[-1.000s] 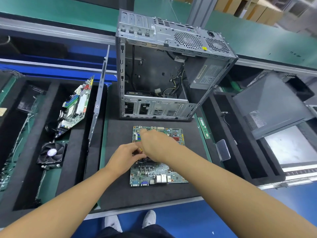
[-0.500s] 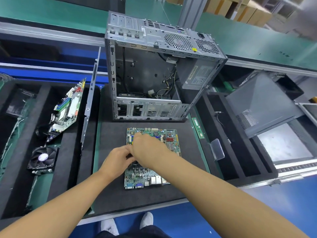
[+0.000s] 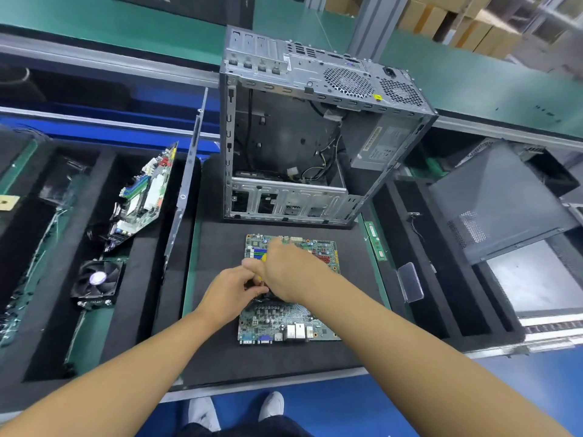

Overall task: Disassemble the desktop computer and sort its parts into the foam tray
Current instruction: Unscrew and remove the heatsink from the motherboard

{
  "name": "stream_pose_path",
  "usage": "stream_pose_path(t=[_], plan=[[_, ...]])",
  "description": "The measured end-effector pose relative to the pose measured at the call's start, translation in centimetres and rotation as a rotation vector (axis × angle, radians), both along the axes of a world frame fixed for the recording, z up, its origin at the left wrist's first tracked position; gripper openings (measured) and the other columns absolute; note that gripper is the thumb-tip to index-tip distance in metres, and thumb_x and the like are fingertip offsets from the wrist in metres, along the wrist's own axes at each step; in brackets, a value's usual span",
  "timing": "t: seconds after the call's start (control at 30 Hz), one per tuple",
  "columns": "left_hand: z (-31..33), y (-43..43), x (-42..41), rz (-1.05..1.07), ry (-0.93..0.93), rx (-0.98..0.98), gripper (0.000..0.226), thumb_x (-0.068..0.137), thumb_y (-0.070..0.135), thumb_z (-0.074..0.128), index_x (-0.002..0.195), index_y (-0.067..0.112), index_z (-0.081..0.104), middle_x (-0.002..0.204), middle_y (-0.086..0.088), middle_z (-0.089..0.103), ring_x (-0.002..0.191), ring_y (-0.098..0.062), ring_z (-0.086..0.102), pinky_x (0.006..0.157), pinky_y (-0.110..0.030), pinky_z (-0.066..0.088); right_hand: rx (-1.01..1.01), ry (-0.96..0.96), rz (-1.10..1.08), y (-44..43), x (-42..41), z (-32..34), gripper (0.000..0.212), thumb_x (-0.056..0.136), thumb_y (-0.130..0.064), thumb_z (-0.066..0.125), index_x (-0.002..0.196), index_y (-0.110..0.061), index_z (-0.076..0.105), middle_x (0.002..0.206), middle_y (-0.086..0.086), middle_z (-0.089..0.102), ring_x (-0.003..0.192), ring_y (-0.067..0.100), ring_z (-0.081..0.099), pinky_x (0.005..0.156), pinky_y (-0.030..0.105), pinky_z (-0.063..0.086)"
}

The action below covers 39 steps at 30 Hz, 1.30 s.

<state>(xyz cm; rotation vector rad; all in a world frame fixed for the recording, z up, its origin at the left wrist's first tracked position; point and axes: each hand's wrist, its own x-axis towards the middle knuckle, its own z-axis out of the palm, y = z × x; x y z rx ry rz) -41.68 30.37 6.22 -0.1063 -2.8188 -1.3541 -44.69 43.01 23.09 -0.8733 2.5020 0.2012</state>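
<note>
On foam tray (image 3: 220,357), motherboard (image 3: 284,323) under hands (image 3: 228,293) (image 3: 291,272), case (image 3: 315,74) behind

bare metal chassis (image 3: 303,77), matt foam tray (image 3: 217,351)

The motherboard (image 3: 284,323) is half hidden by the hands (image 3: 290,272) (grip unclear).

One computer case (image 3: 315,127) at twelve o'clock. Two boards: flat motherboard (image 3: 274,323) at six o'clock, leaning motherboard (image 3: 142,197) at nine o'clock. One cooling fan (image 3: 97,280) at eight o'clock. One memory stick (image 3: 375,241) at four o'clock. Two panels: upright side panel (image 3: 186,190) at ten o'clock, dark side panel (image 3: 498,200) at three o'clock.
</note>
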Motion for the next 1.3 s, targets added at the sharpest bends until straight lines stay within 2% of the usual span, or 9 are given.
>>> stream_pose_path(t=[0.17, 0.37, 0.47, 0.6, 0.77, 0.87, 1.03, 1.2, 1.3], plan=[[0.1, -0.1, 0.1, 0.002, -0.003, 0.019, 0.026, 0.077, 0.017, 0.074, 0.067, 0.036, 0.060, 0.069, 0.019, 0.061, 0.070, 0.001, 0.057, 0.057, -0.012, 0.037, -0.065, -0.088, -0.028, -0.9, -0.2, -0.5, 0.015, 0.096, -0.003, 0.049, 0.110, -0.007, 0.047, 0.095, 0.012, 0.045, 0.098, 0.033, 0.056, 0.067, 0.037, 0.039], [-0.4, -0.3, -0.2, -0.017, -0.042, -0.004, 0.012, 0.084, 0.031, 0.076, 0.089, 0.021, 0.072, 0.086, 0.012, 0.069, 0.079, -0.009, 0.063, 0.071, -0.031, 0.051, 0.021, -0.123, 0.056, -0.9, -1.6, 1.0, 0.022, 0.096, -0.009, 0.052, 0.116, -0.010, 0.044, 0.098, 0.009, 0.052, 0.084, 0.028, 0.051, 0.058, 0.034, 0.035], [-0.4, -0.1, -0.1, -0.045, -0.012, 0.014, 0.009, 0.083, 0.028, 0.074, 0.088, 0.035, 0.070, 0.083, 0.022, 0.066, 0.077, 0.000, 0.061, 0.065, -0.015, 0.045, -0.006, -0.048, -0.053, -0.6, -0.9, 0.4, 0.029, 0.100, -0.023, 0.054, 0.120, -0.005, 0.044, 0.108, 0.015, 0.055, 0.083, 0.030, 0.052, 0.065, 0.034, 0.037], [-0.8, -0.2, 0.0, 0.011, -0.011, 0.003, 0.014, 0.076, 0.041, 0.063, 0.071, 0.028, 0.065, 0.071, 0.025, 0.060, 0.067, 0.003, 0.055, 0.055, -0.013, 0.033, -0.011, 0.053, 0.026, -1.1, 0.0, -0.6, 0.022, 0.102, -0.015, 0.043, 0.123, -0.009, 0.048, 0.078, 0.004, 0.028, 0.086, 0.032, 0.054, 0.063, 0.032, 0.033], [-0.6, -0.6, -0.1, -0.015, 0.012, 0.015, 0.039, 0.078, 0.030, 0.070, 0.074, 0.065, 0.054, 0.079, 0.044, 0.056, 0.073, 0.018, 0.055, 0.062, -0.004, 0.040, -0.021, -0.152, 0.086, -1.7, -0.9, 0.0, 0.015, 0.098, -0.007, 0.048, 0.101, -0.013, 0.035, 0.080, 0.005, 0.041, 0.065, 0.020, 0.045, 0.048, 0.033, 0.027], [-0.5, -0.6, -0.5, -0.054, -0.004, 0.011, 0.024, 0.080, 0.035, 0.077, 0.091, 0.050, 0.063, 0.085, 0.025, 0.064, 0.078, 0.002, 0.059, 0.060, -0.014, 0.044, 0.051, -0.162, 0.160, -1.5, -2.3, 0.7, 0.013, 0.100, -0.013, 0.048, 0.106, -0.017, 0.037, 0.091, 0.006, 0.050, 0.080, 0.027, 0.052, 0.055, 0.034, 0.035], [-1.5, -0.6, -0.8, -0.032, -0.013, -0.031, 0.022, 0.079, 0.037, 0.080, 0.076, 0.017, 0.073, 0.071, 0.014, 0.065, 0.065, 0.002, 0.055, 0.057, -0.022, 0.040, 0.122, -0.178, 0.287, -1.2, -2.4, 1.2, 0.020, 0.095, -0.002, 0.047, 0.101, -0.020, 0.038, 0.087, 0.001, 0.044, 0.082, 0.024, 0.050, 0.058, 0.036, 0.038], [-1.2, -0.6, -0.8, -0.019, -0.057, -0.023, 0.014, 0.079, 0.040, 0.080, 0.077, 0.035, 0.067, 0.068, 0.033, 0.058, 0.077, 0.011, 0.058, 0.061, -0.007, 0.042, 0.142, -0.107, 0.471, -1.3, -2.7, 1.5, 0.024, 0.091, -0.002, 0.052, 0.107, -0.019, 0.054, 0.098, -0.001, 0.039, 0.094, 0.024, 0.048, 0.071, 0.037, 0.041], [-1.1, -0.6, -0.9, -0.074, -0.033, 0.008, 0.023, 0.081, 0.036, 0.079, 0.072, 0.030, 0.059, 0.070, 0.023, 0.057, 0.073, 0.003, 0.056, 0.060, -0.009, 0.039, 0.050, -0.167, 0.332, -0.1, -3.1, 1.3, 0.022, 0.090, -0.003, 0.050, 0.106, -0.019, 0.050, 0.104, 0.002, 0.048, 0.095, 0.026, 0.050, 0.081, 0.041, 0.045]])
